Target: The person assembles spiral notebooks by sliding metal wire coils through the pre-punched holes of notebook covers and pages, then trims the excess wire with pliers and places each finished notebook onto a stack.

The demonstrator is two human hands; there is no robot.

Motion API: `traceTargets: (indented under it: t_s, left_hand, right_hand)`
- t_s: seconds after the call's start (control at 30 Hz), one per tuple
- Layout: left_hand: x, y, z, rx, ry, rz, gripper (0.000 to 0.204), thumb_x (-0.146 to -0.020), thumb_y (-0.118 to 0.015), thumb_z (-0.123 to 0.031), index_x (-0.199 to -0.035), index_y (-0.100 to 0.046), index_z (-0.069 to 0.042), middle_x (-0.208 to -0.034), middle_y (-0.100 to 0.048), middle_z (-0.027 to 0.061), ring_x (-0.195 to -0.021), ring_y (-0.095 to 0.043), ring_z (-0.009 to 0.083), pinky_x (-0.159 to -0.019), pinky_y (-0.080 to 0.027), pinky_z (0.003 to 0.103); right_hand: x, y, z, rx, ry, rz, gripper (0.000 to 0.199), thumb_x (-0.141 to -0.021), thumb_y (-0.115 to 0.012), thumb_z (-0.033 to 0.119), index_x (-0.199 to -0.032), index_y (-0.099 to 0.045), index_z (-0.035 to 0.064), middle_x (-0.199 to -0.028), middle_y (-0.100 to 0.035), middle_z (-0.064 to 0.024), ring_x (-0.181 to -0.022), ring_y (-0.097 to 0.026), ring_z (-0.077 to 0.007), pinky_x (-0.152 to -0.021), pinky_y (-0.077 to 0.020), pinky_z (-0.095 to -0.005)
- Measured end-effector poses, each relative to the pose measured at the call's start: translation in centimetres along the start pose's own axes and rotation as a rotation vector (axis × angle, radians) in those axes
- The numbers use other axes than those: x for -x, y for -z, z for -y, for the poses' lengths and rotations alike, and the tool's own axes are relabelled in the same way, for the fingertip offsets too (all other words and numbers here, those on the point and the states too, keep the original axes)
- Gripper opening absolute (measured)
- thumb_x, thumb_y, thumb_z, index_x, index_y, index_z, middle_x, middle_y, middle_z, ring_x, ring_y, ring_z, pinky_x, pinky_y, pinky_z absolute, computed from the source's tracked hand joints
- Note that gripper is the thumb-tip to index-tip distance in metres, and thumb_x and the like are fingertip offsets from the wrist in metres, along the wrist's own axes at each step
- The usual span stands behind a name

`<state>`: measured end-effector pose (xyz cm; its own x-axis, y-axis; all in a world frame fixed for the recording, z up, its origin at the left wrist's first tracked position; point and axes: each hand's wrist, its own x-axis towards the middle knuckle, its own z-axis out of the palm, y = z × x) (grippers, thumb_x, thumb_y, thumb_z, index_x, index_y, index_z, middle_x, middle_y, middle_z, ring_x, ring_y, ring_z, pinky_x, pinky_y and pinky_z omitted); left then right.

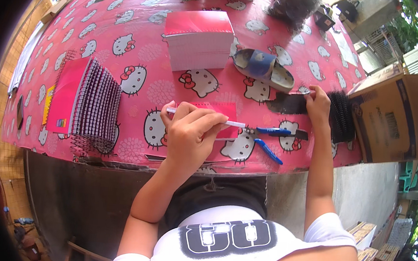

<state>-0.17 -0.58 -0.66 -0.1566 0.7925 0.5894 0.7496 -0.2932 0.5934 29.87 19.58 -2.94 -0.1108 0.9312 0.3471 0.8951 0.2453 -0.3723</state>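
My left hand [191, 131] is closed around a thin pad of paper [235, 124], seen edge-on as a narrow white strip. Under and behind that hand lies a red-covered notebook [225, 111] with a row of holes along its far edge. My right hand [318, 107] reaches out to the right, its fingers pinched together; what they hold, if anything, is too small to make out. Just beside it are a pile of black spiral binding coils [340, 117] and a flat black piece [288, 103]. Between my hands rest blue-handled pliers [269, 144].
Spiral-bound notebooks [89, 102] stand stacked on the left. A tall stack of unbound pads [199, 47] is farther back, beside a blue and grey slipper [264, 68]. At the right edge sits an open cardboard box [393, 124]. Patterned pink cloth [141, 112] covers the table.
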Motion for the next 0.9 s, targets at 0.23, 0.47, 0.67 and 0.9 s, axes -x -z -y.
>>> traceTargets:
  t_s: [0.23, 0.47, 0.67, 0.9]
  left_hand:
    - [0.0, 0.1, -0.4, -0.020, 0.083, 0.003, 0.020, -0.074, -0.080, -0.031, -0.087, -0.074, -0.017, -0.080, -0.067, -0.0063, -0.083, -0.055, 0.0144, -0.097, -0.024, 0.040]
    - [0.2, -0.5, -0.3, -0.020, 0.070, -0.034, 0.017, -0.073, -0.080, -0.033, -0.079, -0.074, -0.018, -0.079, -0.067, -0.0065, -0.083, -0.055, 0.0133, -0.098, -0.023, 0.040]
    - [0.2, -0.9, -0.4, -0.013, 0.067, -0.066, 0.017, -0.073, -0.081, -0.032, -0.079, -0.074, -0.017, -0.079, -0.067, -0.0064, -0.083, -0.055, 0.0130, -0.098, -0.023, 0.040]
    - [0.5, -0.8, -0.4, -0.055, 0.059, -0.061, 0.020, -0.071, -0.082, -0.027, -0.085, -0.073, -0.017, -0.081, -0.067, -0.0057, -0.083, -0.055, 0.0137, -0.097, -0.024, 0.040]
  right_hand:
    - [9.2, 3.1, 13.4, -0.646, 0.396, 0.317, 0.028, -0.076, -0.070, -0.003, -0.104, -0.071, 0.0021, -0.093, -0.067, -0.0110, -0.082, -0.065, -0.0193, -0.068, -0.0514, -0.0294]
    - [8.6, 2.8, 13.6, -0.679, 0.411, 0.161, 0.019, -0.075, -0.074, -0.003, -0.093, -0.072, 0.0001, -0.087, -0.066, -0.0091, -0.080, -0.064, -0.0164, -0.069, -0.0500, -0.0269]
    - [7.5, 2.8, 12.8, -0.844, 0.408, 0.495, 0.022, -0.075, -0.074, -0.002, -0.097, -0.070, 0.0005, -0.087, -0.064, -0.0063, -0.081, -0.063, -0.0147, -0.069, -0.0496, -0.0268]
    - [8.4, 3.0, 14.9, -0.585, 0.525, 0.284, 0.026, -0.084, -0.072, 0.020, -0.102, -0.061, 0.0049, -0.090, -0.061, -0.0095, -0.079, -0.063, -0.0261, -0.064, -0.0495, -0.0361]
